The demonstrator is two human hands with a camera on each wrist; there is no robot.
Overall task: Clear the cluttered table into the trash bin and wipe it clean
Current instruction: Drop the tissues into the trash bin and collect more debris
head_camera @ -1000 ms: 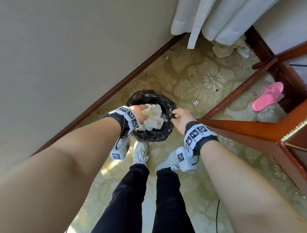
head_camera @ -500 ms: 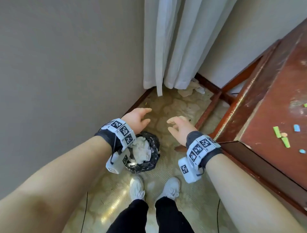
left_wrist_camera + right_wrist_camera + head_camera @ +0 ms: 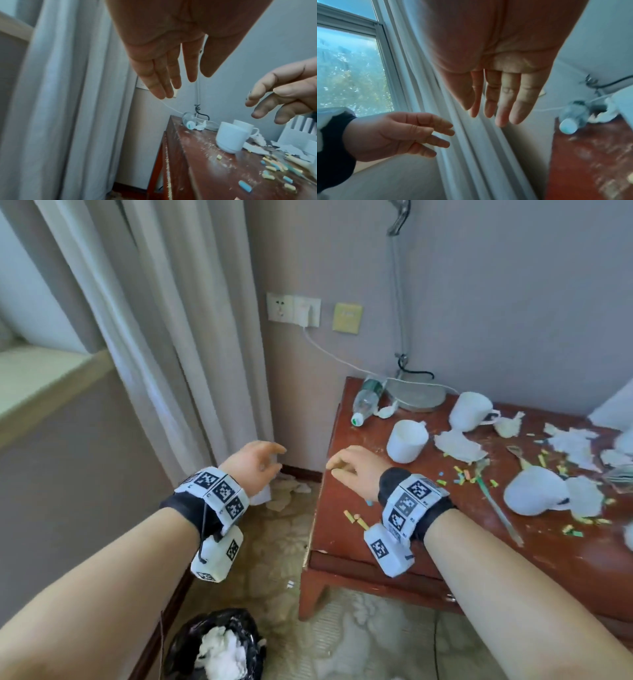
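From the head camera I see my left hand point(image 3: 253, 465) raised off the edge of the red-brown wooden table point(image 3: 428, 546), fingers loose and holding nothing; my right hand point(image 3: 352, 470) hovers over the table's near-left corner, equally empty, which I judge puts it in place to reach for more clutter. The black-bagged trash bin point(image 3: 185, 645) sits on the floor below my left arm, close to the table so drops are short, and already holds white crumpled paper point(image 3: 221, 652). On the table remain an upright white ceramic cup point(image 3: 406, 440), a clear plastic bottle lying on its side point(image 3: 366, 400), torn white paper scraps point(image 3: 459, 445) and coloured paper bits point(image 3: 462, 475).

The left wrist view shows straight, spread fingers point(image 3: 161, 75) with nothing in them, the cup point(image 3: 231, 138) beyond.

The right wrist view shows the right palm wide and bare, fingers point(image 3: 505, 97) extended, the bottle point(image 3: 573, 119) off to one side.
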